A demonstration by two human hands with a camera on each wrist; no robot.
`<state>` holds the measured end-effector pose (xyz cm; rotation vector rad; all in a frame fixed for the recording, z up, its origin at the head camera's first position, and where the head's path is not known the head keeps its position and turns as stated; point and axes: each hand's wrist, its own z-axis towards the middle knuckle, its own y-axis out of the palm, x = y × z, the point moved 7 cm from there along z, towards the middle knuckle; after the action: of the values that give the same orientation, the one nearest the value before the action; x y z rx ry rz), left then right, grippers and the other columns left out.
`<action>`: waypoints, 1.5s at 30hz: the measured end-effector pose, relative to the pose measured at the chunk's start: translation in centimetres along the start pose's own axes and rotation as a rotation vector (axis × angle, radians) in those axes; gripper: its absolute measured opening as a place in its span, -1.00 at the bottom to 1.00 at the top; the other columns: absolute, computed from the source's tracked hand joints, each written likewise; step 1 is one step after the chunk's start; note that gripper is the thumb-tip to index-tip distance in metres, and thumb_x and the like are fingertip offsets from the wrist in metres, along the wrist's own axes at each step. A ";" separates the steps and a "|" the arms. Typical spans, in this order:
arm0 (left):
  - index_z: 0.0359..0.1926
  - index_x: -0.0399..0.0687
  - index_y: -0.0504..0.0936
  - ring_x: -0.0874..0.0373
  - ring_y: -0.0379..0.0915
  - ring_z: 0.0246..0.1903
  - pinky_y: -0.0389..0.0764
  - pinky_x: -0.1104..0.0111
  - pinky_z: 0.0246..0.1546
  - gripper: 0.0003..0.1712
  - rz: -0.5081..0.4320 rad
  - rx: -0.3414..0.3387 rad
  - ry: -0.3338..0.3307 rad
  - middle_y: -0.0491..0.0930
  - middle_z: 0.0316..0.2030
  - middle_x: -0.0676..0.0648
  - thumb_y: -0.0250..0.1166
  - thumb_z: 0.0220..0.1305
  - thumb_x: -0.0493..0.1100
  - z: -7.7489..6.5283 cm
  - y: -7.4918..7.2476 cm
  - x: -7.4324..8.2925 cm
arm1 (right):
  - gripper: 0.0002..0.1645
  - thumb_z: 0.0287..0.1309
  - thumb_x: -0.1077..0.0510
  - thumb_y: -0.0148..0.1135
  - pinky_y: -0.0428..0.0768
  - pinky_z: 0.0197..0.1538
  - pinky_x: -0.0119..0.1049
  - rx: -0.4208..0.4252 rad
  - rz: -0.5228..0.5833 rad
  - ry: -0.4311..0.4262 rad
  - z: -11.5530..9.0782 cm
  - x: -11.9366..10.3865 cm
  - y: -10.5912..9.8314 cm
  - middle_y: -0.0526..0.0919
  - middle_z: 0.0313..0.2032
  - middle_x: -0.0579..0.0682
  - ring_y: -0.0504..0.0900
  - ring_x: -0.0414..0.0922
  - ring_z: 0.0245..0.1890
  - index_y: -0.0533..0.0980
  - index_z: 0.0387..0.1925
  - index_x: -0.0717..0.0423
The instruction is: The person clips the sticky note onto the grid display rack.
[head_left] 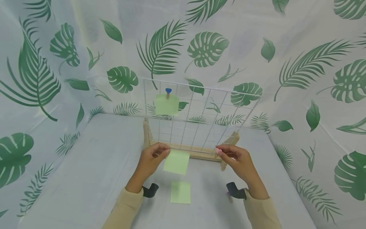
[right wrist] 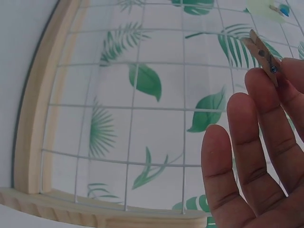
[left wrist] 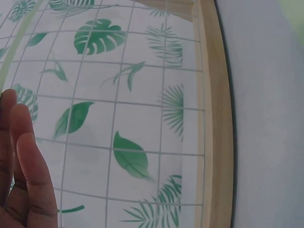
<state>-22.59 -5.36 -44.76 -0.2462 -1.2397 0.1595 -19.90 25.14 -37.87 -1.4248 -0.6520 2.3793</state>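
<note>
My left hand (head_left: 152, 159) pinches a light green sticky note (head_left: 176, 163) by its upper left corner, in front of the wire grid. In the left wrist view only the edge of a note (left wrist: 18, 40) shows beside the fingers (left wrist: 35, 175). Between thumb and forefinger my right hand (head_left: 235, 157) holds a small wooden clothespin (right wrist: 262, 54) with a pink top, near the grid's lower right. The white wire grid (head_left: 197, 111) stands in a wooden base (head_left: 204, 156). Near its top left, a blue-topped clothespin (head_left: 168, 93) clips another green note (head_left: 166, 105) to it.
A further green note (head_left: 180, 192) lies on the white table (head_left: 100, 171) between the forearms. Another clothespin (head_left: 230, 197) with a purple top lies by the right wrist, partly behind a black wrist mount (head_left: 236, 190). Leaf-printed sheeting (head_left: 206, 19) surrounds the table.
</note>
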 end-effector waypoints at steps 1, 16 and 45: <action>-0.07 -0.11 0.79 0.15 0.67 -0.23 0.66 0.34 -0.16 -0.90 0.000 0.001 -0.001 0.78 -0.25 0.00 0.44 0.48 -0.20 0.1 0.0 0.0 | -0.77 0.34 0.48 0.36 0.66 -0.06 -0.58 0.001 0.005 -0.002 0.0 0.0 0.0 0.80 -0.13 0.26 0.69 -0.40 -0.17 0.72 0.00 0.39; -0.09 -0.16 0.80 0.20 0.67 -0.25 0.67 0.36 -0.17 -0.90 -0.039 0.019 0.026 0.80 -0.24 -0.07 0.43 0.48 -0.22 0.8 0.4 0.5 | -0.77 0.36 0.49 0.32 0.67 -0.08 -0.57 0.052 0.012 0.000 0.6 -0.4 -0.1 0.79 -0.13 0.31 0.71 -0.37 -0.19 0.72 0.01 0.42; -0.09 -0.20 0.79 0.11 0.67 -0.24 0.64 0.39 -0.22 -0.87 -0.060 0.046 0.038 0.82 -0.21 -0.12 0.43 0.49 -0.22 2.2 0.7 1.8 | -0.78 0.31 0.51 0.34 0.66 -0.07 -0.58 0.059 0.040 -0.046 2.2 -1.8 0.1 0.83 -0.19 0.13 0.70 -0.42 -0.20 0.73 -0.04 0.40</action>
<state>-24.10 -4.00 -42.62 -0.1713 -1.2028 0.1302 -21.00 23.67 -35.68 -1.3750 -0.5651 2.4475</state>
